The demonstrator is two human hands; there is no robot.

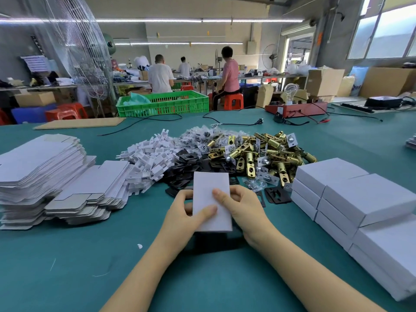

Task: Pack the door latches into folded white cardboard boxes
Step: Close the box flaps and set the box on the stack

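the white box [211, 200] sits just in front of the brass latch pile [258, 154], gripped by both hands: the left hand [189, 210] and right hand [240, 206] each curl round a long edge, thumbs pressing its top. thin card, light but crushable, so it is best held by the edges; with a latch inside it would weigh more. whether it is filled or fully closed probably cannot be told, as its underside and ends are hidden.

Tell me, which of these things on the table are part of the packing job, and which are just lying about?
In use: box held by left hand and right hand; latches; flat blanks; packed boxes; white inserts; black plates.

Lying about: green crate; red tester; cables; cardboard sheet.
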